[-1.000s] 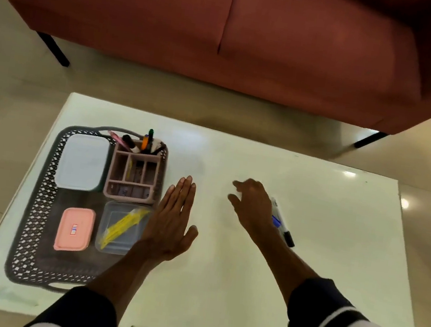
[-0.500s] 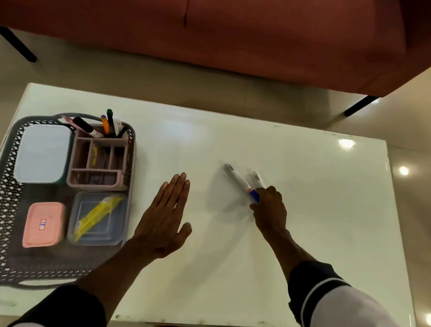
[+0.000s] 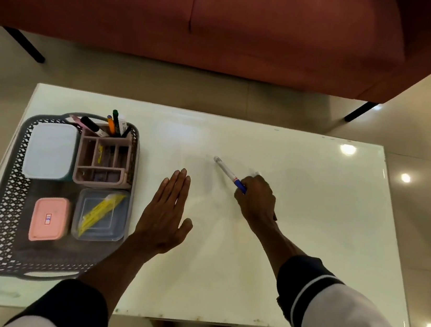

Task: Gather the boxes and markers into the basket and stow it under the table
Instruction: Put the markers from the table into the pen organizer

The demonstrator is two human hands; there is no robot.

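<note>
From my remote seat I see the white worktop (image 3: 296, 229) with its near edge just below the forearms and its far edge facing a red sofa (image 3: 200, 18); most of the surface right of the basket (image 3: 1, 217) lies bare; the basket sits at the left end, its left rim close to the worktop's left edge. My right hand (image 3: 257, 200) forms a closed grip, fingers curled round a white marker with a blue band (image 3: 228, 173) whose free end points up-left over the worktop; a second pale tip shows just beyond the knuckles, too blurred to identify. My left hand (image 3: 164, 217) lies flat with straight fingers, holding nothing, just beside the basket's right rim. Inside the basket sit a pale blue box (image 3: 50, 151), a pink box (image 3: 49, 219), a clear box (image 3: 102, 214) with yellow contents, and a pink organiser (image 3: 103, 162) holding upright markers (image 3: 112, 123).
</note>
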